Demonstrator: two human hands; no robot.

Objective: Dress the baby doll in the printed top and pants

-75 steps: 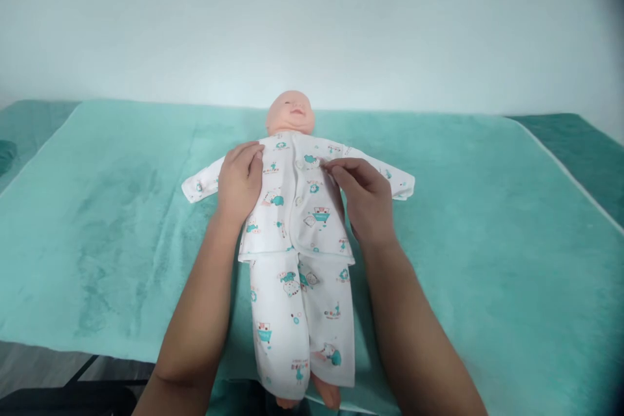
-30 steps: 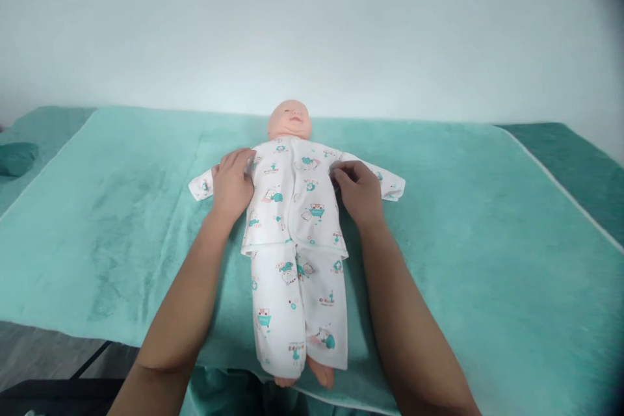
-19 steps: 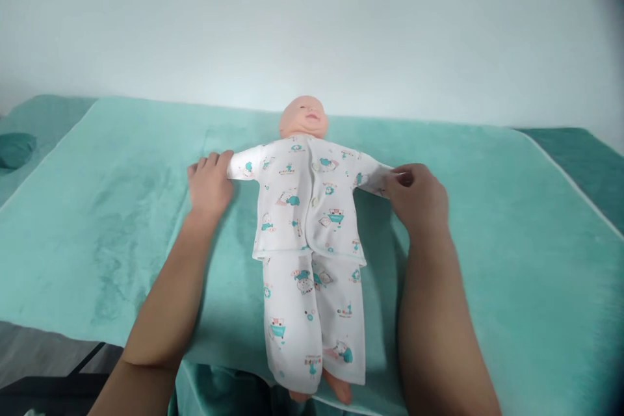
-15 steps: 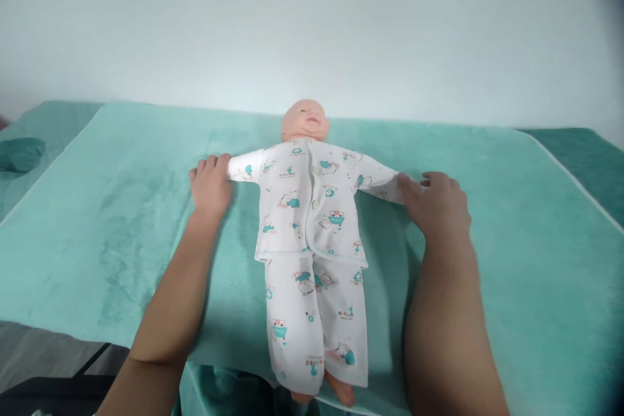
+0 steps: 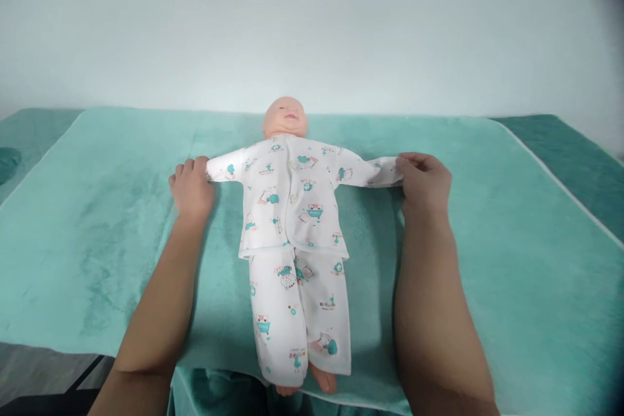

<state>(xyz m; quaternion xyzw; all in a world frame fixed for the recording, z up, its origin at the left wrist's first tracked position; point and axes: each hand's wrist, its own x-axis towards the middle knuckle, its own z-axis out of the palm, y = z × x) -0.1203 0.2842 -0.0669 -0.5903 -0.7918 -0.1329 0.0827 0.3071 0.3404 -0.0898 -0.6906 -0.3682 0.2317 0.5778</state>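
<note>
A baby doll [image 5: 285, 118] lies on its back with its head toward the wall, dressed in a white printed pyjama top [image 5: 292, 201] and matching trousers [image 5: 299, 318]. Both its arms are stretched out sideways. My left hand [image 5: 192, 186] is closed around the end of one sleeve, hiding the cuff. On the other side, my right hand [image 5: 425, 181] pinches the end of the other sleeve [image 5: 385, 172], which is drawn out straight. Two buttons show down the top's front. Bare doll feet [image 5: 322, 378] stick out of the trouser legs.
A light green cloth [image 5: 487, 240] covers the table beneath the doll. Darker green fabric [image 5: 560, 149] shows at the back corners. Behind stands a white wall [image 5: 312, 26]. Grey floor [image 5: 29, 367] and a dark chair-like object are at the lower left.
My right hand has closed on the sleeve end and raised and straightened it. The left hand stays at its sleeve. The whole view has shifted slightly, so the doll appears further left.
</note>
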